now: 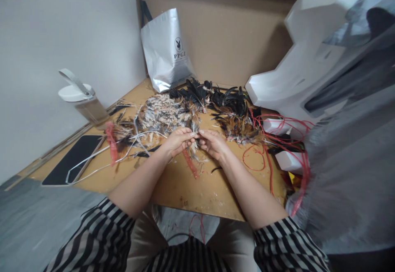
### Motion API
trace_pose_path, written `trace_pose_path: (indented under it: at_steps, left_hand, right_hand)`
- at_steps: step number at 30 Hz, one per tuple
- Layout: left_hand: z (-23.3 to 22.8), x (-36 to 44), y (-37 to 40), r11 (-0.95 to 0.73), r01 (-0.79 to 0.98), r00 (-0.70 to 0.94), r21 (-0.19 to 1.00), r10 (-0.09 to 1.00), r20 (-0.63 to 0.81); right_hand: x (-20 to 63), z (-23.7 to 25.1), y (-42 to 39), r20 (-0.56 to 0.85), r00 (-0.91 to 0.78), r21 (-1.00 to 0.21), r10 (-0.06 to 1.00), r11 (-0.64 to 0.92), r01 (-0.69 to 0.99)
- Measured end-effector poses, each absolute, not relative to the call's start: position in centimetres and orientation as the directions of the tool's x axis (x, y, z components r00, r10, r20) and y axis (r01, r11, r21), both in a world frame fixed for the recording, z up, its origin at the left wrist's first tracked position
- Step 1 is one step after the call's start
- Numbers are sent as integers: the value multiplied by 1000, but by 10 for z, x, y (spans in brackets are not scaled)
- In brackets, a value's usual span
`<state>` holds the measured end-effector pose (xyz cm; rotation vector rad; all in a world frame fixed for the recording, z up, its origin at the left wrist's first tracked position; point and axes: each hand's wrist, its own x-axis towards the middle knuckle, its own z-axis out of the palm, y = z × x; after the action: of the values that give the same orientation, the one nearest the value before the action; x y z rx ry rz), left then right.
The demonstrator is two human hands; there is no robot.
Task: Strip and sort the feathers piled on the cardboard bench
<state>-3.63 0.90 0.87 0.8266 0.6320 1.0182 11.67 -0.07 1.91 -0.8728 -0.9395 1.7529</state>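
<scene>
1. Nearest the camera, along the bottom edge of the frame: striped top [188, 259], with forearms extending up-frame over the table [185, 191].
2. Hands: left hand [179, 141] and right hand [212, 142] meet near mid-frame, each narrowed to a thumb-and-finger pinch on a small feather tuft [194, 148]. Facing fingertips probably steady the tuft from both sides; exact contact is too small to make out.
3. Feathers: pale feather pile [163, 111] left of centre; black feathers [228, 100] and brown feathers [239, 129] right of centre. The arrangement suggests sorting by colour within easy reach.
4. Red strip [190, 165]: just below the left hand.
5. Edges: the front table edge runs beneath the forearms. Phone [70, 156] lies at the left side, crossed by white cord; red cord [305, 169] crowds the right.
6. Open room: mostly bare tabletop below the hands; movement up-frame meets feathers.
</scene>
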Motion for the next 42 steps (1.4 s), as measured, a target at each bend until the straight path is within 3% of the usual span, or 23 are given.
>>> trace_pose_path:
  at_steps: [7,17,29,37,42]
  left_hand:
    - [8,-35,8,258,-437,382,862,921,-82]
    - [8,-32,7,193,-347,329,918,941,-74]
    - [10,-30,5,202,-255,282,946,951,-127]
    - [9,-36,7,286,-397,342,872,928,-148]
    - [10,-36,7,292,-392,346,872,926,-154]
  right_hand:
    - [114,15,0,-72,-246,-895,967,-171,-411]
    - [110,17,-3,-33,-89,-977,995,-51,-209]
    - [106,20,-6,40,-8,-993,999,39,-110]
    - [111,15,-2,34,-25,-978,999,28,-209]
    - [111,14,-1,74,29,-986,997,78,-150]
